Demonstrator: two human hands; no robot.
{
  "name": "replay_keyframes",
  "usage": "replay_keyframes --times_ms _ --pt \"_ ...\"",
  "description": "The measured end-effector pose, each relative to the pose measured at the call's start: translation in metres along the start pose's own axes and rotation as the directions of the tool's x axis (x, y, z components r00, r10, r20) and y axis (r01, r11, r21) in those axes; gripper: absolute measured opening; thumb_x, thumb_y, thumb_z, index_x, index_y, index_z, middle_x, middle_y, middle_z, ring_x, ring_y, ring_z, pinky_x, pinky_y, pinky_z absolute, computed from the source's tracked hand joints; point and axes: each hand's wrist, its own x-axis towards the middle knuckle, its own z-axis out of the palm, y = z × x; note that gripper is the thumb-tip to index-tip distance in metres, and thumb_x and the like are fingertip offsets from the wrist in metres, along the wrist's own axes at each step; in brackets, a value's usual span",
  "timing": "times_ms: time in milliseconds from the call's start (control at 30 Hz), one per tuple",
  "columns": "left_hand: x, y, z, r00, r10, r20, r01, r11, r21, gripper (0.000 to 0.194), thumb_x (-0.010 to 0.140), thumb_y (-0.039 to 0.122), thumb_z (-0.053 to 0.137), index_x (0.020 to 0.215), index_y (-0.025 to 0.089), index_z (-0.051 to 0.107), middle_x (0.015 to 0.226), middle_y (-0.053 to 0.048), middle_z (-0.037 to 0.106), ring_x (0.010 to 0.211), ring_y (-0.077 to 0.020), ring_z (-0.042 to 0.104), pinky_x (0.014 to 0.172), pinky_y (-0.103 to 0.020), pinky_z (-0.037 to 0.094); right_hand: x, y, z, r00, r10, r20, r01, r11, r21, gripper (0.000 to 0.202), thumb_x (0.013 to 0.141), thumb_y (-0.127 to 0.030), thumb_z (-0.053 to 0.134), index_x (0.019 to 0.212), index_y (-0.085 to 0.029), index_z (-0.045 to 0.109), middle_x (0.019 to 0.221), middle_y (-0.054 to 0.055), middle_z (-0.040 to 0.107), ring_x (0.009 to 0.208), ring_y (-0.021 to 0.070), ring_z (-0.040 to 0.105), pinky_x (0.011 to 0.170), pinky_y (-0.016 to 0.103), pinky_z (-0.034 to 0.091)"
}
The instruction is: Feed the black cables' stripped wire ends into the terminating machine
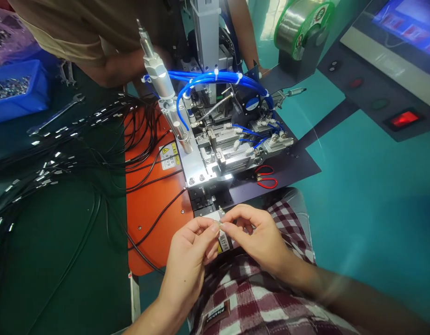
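Note:
My left hand point(191, 253) and my right hand point(260, 235) meet at the fingertips in front of the machine's near end. Thumb and forefinger are pinched together on each hand. Between them shows a tiny pale piece point(220, 224), too small to name and mostly covered by the fingers. Just beyond the hands stands a metal bench machine point(232, 156) with air cylinders and blue air tubes point(218, 77). A label with printed characters point(223, 242) lies partly hidden under my fingers. Red-handled scissors point(267, 179) rest on the dark plate right of the machine.
Many black cables point(141, 135) with shiny metal ends spread across the orange base plate point(148, 232) and green table point(61, 274). At the left are a blue bin point(30, 95) of metal parts and a wrench point(57, 114). A solder wire spool point(298, 28), control box point(379, 79) and another person's arm point(120, 67) are beyond.

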Motion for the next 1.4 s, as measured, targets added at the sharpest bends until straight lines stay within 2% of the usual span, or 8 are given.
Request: replay_keyframes --times_ms 167,267,433,667,767,867,1000,1400 --pt "0.0 -0.001 0.0 1.0 0.004 0.026 -0.004 1.0 -0.003 0.018 0.078 0.028 0.069 0.073 0.015 0.057 0.048 0.007 0.039 0.046 -0.0045 0.028 0.043 -0.018 0.021 0.002 -0.004 -0.001 0.989 -0.143 0.03 0.145 0.986 -0.084 0.008 0.083 -0.016 0.058 0.075 -0.017 0.061 0.075 0.0 0.059 0.064 0.0109 0.05 0.06 0.024 0.039" --pt "-0.001 -0.006 -0.001 0.999 0.043 0.024 -0.043 0.999 0.018 0.017 0.079 0.03 0.068 0.079 0.016 0.057 0.049 0.008 0.037 0.046 -0.0044 0.027 0.044 -0.018 0.02 0.006 -0.006 -0.002 0.993 0.029 0.112 -0.04 0.995 0.089 0.011 0.083 -0.022 0.057 0.074 -0.016 0.057 0.067 -0.002 0.052 0.058 0.01 0.044 0.054 0.024 0.035" --pt "-0.001 -0.009 -0.002 0.994 0.099 0.039 -0.1 0.994 0.035 0.018 0.081 0.032 0.067 0.083 0.017 0.057 0.05 0.01 0.031 0.046 -0.0036 0.022 0.044 -0.018 0.017 0.013 -0.002 -0.002 0.882 0.291 0.371 -0.439 0.792 0.424 0.022 0.075 -0.031 0.061 0.063 -0.016 0.05 0.049 -0.008 0.034 0.046 0.0063 0.025 0.045 0.023 0.018" --pt "0.001 0.006 -0.002 0.989 0.098 0.113 -0.128 0.945 0.3 0.02 0.081 0.028 0.066 0.096 0.02 0.056 0.074 0.004 0.051 0.053 -0.0051 0.041 0.046 -0.016 0.032 0.021 -0.005 -0.013 0.885 0.32 0.337 -0.448 0.78 0.437 0.02 0.073 -0.031 0.064 0.065 -0.015 0.053 0.052 -0.008 0.036 0.048 0.0063 0.024 0.046 0.024 0.014" --pt "0.003 0.01 -0.008 0.935 0.339 0.106 -0.33 0.717 0.614 0.007 0.085 0.026 0.061 0.088 0.019 0.059 0.077 0.0 0.056 0.065 -0.0097 0.052 0.056 -0.019 0.041 0.028 -0.007 -0.017 0.909 0.293 0.295 -0.398 0.822 0.409 0.019 0.072 -0.029 0.064 0.065 -0.015 0.054 0.053 -0.007 0.039 0.049 0.0063 0.027 0.047 0.024 0.016" --pt "0.013 0.01 -0.02 0.738 0.599 0.312 -0.555 0.275 0.785 0.01 0.089 0.016 0.053 0.093 0.017 0.062 0.088 -0.004 0.059 0.08 -0.0135 0.057 0.071 -0.023 0.047 0.037 -0.002 -0.015 0.92 0.283 0.271 -0.379 0.819 0.431 0.018 0.071 -0.028 0.064 0.065 -0.015 0.054 0.052 -0.007 0.038 0.048 0.0061 0.025 0.046 0.024 0.015" --pt "0.035 0.009 -0.043 0.502 0.576 0.645 -0.655 -0.233 0.719 0.026 0.09 0.007 0.045 0.113 0.011 0.058 0.094 -0.01 0.059 0.082 -0.0159 0.058 0.072 -0.025 0.049 0.05 0.011 -0.004 0.92 0.308 0.243 -0.388 0.805 0.45 0.017 0.07 -0.027 0.063 0.062 -0.015 0.054 0.05 -0.007 0.038 0.048 0.0064 0.026 0.047 0.024 0.015" --pt "0.058 0.016 -0.06 0.489 0.503 0.713 -0.64 -0.349 0.684 0.032 0.094 0.012 0.036 0.114 0.011 0.061 0.081 -0.008 0.057 0.07 -0.0148 0.056 0.059 -0.024 0.049 0.068 0.025 0.011 0.899 0.385 0.209 -0.437 0.804 0.402 0.02 0.068 -0.032 0.066 0.064 -0.014 0.059 0.047 -0.007 0.042 0.045 0.0062 0.03 0.046 0.023 0.017"
